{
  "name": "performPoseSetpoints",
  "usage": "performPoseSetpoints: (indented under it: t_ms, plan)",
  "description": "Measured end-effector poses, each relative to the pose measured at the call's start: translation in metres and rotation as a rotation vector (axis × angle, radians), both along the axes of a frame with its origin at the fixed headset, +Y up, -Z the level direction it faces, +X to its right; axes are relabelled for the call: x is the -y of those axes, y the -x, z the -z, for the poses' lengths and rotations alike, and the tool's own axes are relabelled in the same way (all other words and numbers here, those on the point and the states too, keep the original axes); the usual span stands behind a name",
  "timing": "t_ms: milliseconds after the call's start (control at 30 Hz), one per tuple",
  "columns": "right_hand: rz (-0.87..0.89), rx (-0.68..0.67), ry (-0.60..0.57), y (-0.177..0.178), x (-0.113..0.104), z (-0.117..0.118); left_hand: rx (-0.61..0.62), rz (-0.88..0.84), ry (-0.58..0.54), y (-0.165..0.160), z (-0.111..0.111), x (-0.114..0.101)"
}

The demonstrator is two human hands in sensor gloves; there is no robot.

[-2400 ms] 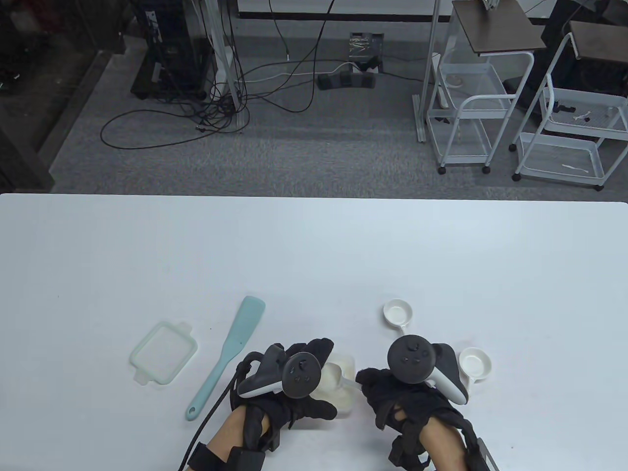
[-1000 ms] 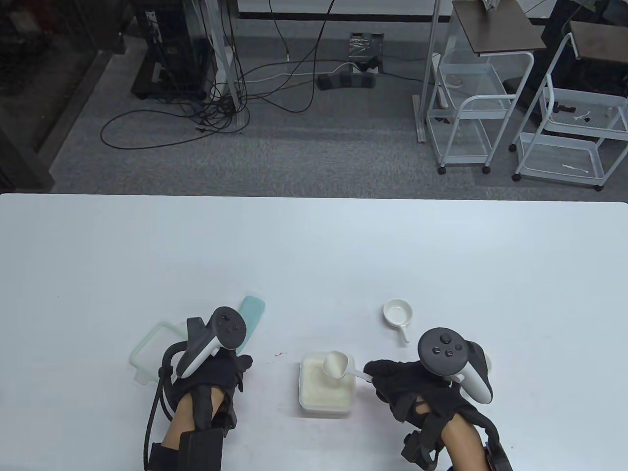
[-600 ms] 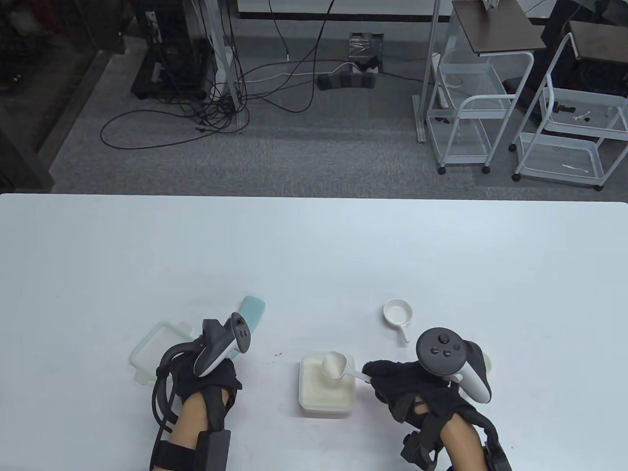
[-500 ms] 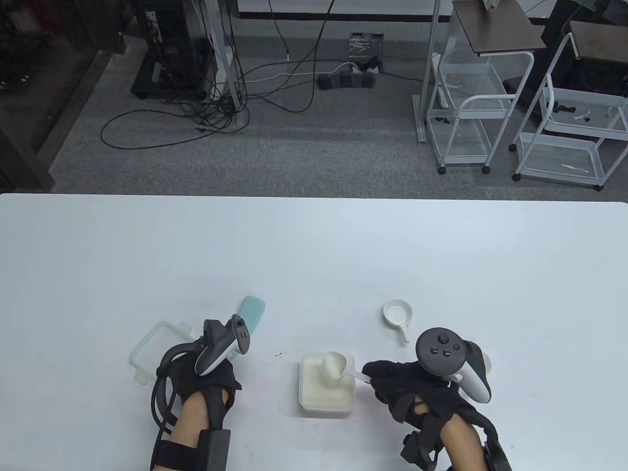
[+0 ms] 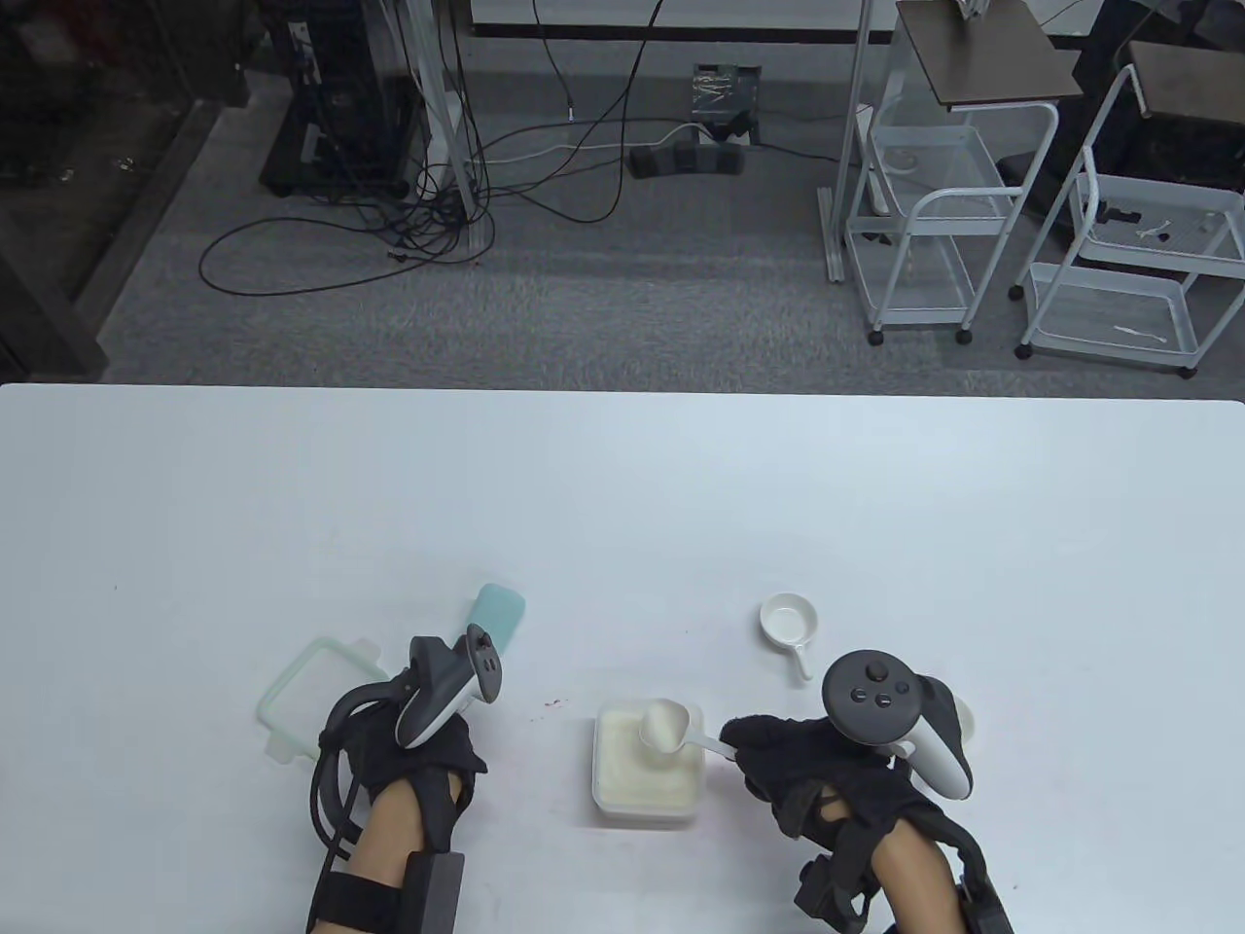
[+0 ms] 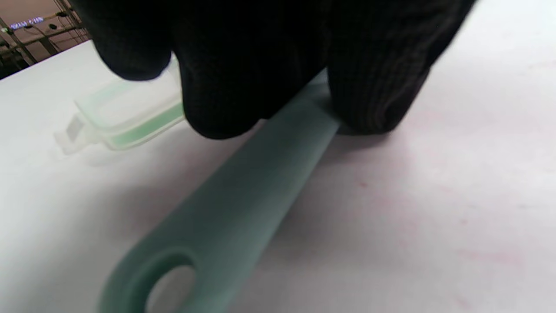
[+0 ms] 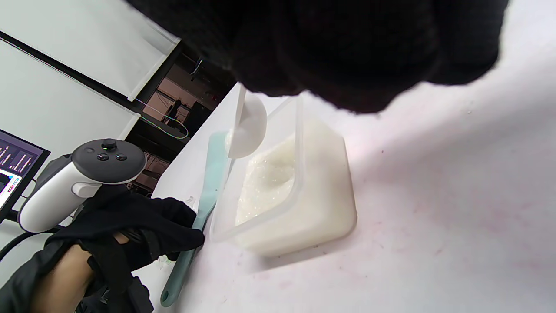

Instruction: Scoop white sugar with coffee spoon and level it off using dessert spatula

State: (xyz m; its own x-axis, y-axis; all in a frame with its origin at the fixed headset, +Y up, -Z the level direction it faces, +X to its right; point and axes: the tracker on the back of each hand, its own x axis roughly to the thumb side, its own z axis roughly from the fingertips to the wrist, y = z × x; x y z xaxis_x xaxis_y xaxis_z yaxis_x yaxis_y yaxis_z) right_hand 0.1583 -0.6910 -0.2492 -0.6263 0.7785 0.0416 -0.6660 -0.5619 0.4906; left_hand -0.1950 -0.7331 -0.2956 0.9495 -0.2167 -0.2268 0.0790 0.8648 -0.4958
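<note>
On the white desk [image 5: 622, 506], a square clear container of white sugar [image 5: 649, 773] is set between the two hands, near the front edge. The coffee spoon [image 5: 671, 728] is held by the right hand [image 5: 817, 769], its thin handle pinched at the fingertips just right of the container, so that the heaped white bowl is carried above the container's far right corner; in the right wrist view the spoon [image 7: 245, 124] is seen raised clear of the sugar [image 7: 278, 174] rather than resting in it. The dessert spatula [image 5: 498, 613], pale teal, is laid on the desk to the left of the container, well apart from the spoon, and only its blade is visible in the table view, beyond the left hand [image 5: 413, 754]. In the left wrist view the spatula's handle [image 6: 243, 204] is gripped by the gloved fingers [image 6: 373, 78], closed on it from both sides, while the end with the hanging hole is seen close to the desk; whether it is lifted cannot be told. The container's green-rimmed lid [image 5: 309, 697] is placed flat just left of the left hand. Two small white scoops are also present: one [image 5: 788, 628] beyond the right hand, another [image 5: 963, 720] largely hidden behind its tracker.
</note>
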Motion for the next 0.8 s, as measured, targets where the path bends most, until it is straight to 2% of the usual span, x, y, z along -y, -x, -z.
performPoseSetpoints:
  t_ms: [467, 567, 667, 800]
  plan:
    - [-0.013, -0.008, 0.012, 0.002, 0.001, -0.001, 0.056, -0.029, 0.011, -0.004, 0.002, -0.001]
    - [0.0, -0.005, 0.012, 0.001, 0.0, 0.0, 0.08, -0.137, 0.015, -0.006, 0.0, -0.011]
    - [0.025, 0.0, 0.017, 0.0, 0.0, 0.0, 0.109, -0.33, -0.003, -0.014, -0.006, -0.03]
    - [0.048, 0.004, 0.044, -0.002, 0.004, 0.001, 0.205, -0.507, -0.025, -0.042, -0.022, -0.056]
